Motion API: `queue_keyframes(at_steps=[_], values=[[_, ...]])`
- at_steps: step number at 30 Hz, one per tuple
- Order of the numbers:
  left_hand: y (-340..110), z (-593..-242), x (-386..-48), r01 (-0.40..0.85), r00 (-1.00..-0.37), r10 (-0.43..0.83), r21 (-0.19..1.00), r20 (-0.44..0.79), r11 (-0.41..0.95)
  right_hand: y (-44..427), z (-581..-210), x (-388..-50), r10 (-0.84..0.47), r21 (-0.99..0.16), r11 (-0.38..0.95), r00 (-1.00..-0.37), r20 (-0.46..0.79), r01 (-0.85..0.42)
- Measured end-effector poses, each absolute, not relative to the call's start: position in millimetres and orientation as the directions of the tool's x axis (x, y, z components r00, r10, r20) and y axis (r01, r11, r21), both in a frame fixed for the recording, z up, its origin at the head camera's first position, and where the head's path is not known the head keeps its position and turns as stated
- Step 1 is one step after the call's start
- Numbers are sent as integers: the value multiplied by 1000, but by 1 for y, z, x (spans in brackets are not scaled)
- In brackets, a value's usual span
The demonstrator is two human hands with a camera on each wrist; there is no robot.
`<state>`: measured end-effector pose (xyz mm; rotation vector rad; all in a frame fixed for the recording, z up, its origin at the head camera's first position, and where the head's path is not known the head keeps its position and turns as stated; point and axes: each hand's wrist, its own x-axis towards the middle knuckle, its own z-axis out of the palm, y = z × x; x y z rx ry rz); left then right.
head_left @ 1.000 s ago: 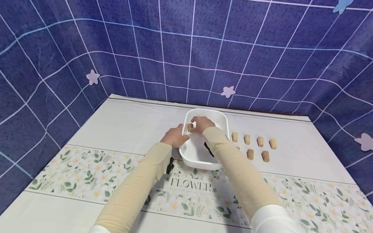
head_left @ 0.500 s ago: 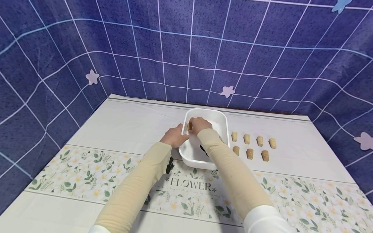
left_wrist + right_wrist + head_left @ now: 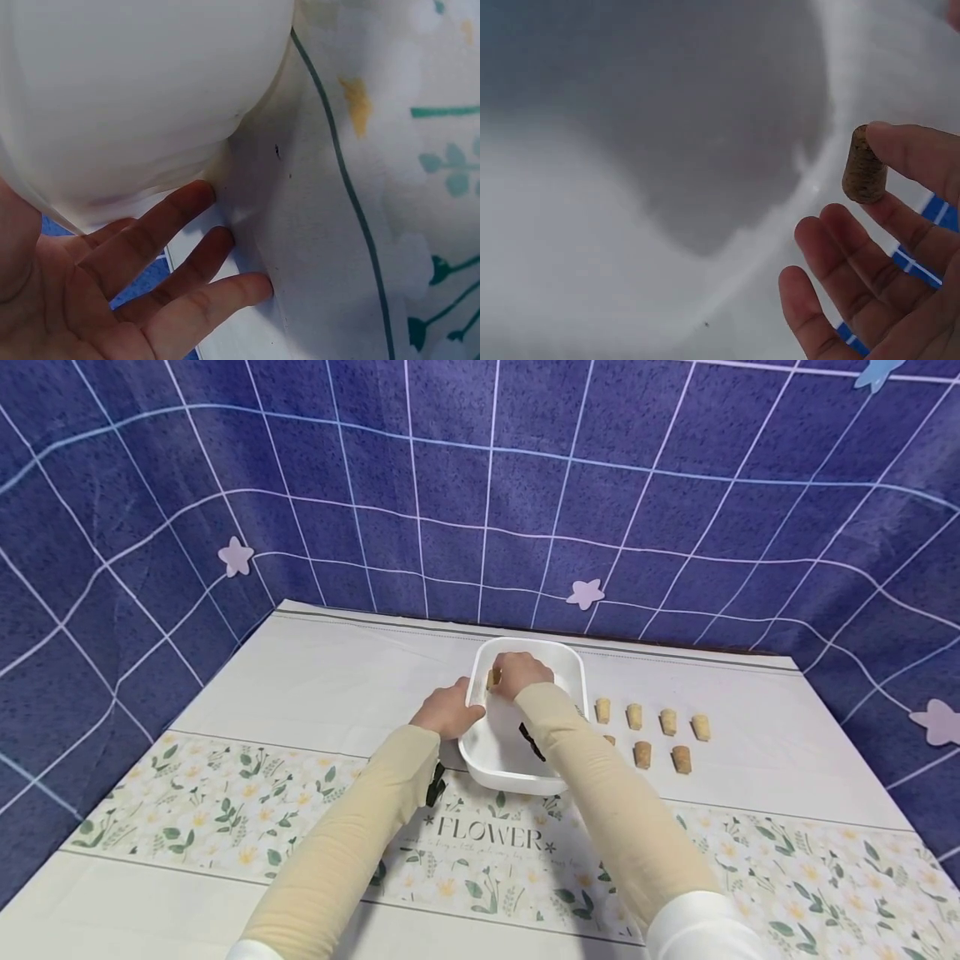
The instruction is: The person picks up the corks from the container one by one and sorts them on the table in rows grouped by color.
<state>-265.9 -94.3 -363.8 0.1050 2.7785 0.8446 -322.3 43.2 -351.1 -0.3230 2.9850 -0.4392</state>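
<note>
In the head view, a white plastic basin stands on the table, its wall also filling much of the left wrist view. My left hand holds the basin's left rim, thumb over the edge; its other fingers lie spread along the outside. Within the basin, near its far left side, my right hand pinches a small tapered cork stopper between thumb and index finger. The remaining fingers of that hand extend loosely below the cork. The right hand hides part of the basin's interior.
Right of the basin, pale corks form a back row and browner corks a front one. My right sleeve partly covers the front row's leftmost cork. The white cloth has a floral band; a blue curtain surrounds the table.
My right hand shifts slightly left, then back right and a little farther away, keeping the cork pinched. The left hand stays at the rim.
</note>
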Motion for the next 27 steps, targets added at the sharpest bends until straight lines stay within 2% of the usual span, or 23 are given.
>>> queue_keyframes(at_steps=[13, 27], values=[[-94, -361, -265, -14, -964, 134, 548, -228, 837, 68, -314, -312, -251, -326, 920, -966, -59, -219], [-95, -363, -265, -26, -966, 130, 583, -225, 812, 93, -295, -299, -319, -277, 910, -948, 5, -308]])
